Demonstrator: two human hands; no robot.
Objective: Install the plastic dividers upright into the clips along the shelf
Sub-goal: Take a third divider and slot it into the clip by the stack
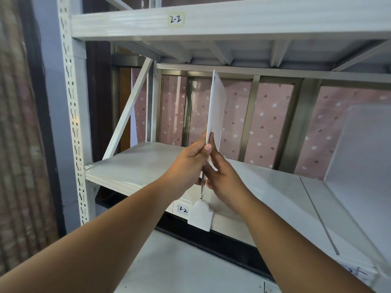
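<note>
**A:** Where's the divider [216, 106] at this point?

**B:** Standing nearly upright on the shelf [135, 163], edge-on to the camera, pinched low down between both hands. Its bottom front corner runs down toward the white clip [200, 214] on the shelf's front lip, directly below the fingers. I can't tell whether the edge is seated in the clip's slot; the hands cover that stretch.

**A:** So which step is this?

**B:** I'd judge it's the seating step: the panel is lined up over the clip and being steadied. The next move likely calls for a straight downward press while the panel is kept vertical, so it doesn't lean to either side.

**A:** And the fingers?

**B:** The left hand [188, 163] is closed on the divider, thumb against its near edge, fingers curled behind the left face. The right hand [224, 176] is closed on it too, fingertips flat along the right face just above the shelf surface.

**A:** Anything else nearby?

**B:** A second divider [359, 144] stands well to the right of the hands.
</note>
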